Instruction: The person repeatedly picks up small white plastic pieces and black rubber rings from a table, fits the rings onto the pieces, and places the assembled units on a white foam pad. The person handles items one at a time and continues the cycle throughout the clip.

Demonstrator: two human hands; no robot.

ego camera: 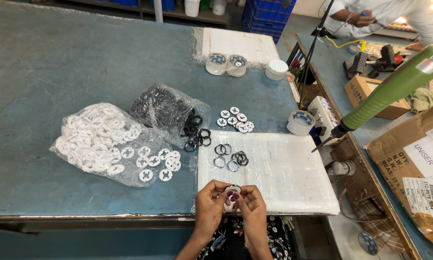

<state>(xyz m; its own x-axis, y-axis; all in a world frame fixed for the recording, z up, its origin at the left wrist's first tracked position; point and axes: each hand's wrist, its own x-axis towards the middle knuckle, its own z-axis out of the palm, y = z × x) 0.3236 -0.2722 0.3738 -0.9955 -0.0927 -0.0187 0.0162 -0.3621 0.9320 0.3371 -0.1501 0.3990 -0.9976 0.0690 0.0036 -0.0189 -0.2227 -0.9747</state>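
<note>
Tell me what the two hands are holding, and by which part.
Both hands, left hand and right hand, pinch one small round white part by its rim, fingertips on opposite sides, above the front edge of the white foam pad.

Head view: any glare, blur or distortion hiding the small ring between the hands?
Head view: even light and sharp around the small ring, which the left hand and right hand partly cover; glare only on the clear bag of white rings; the blue table's edges bow from the wide lens.
</note>
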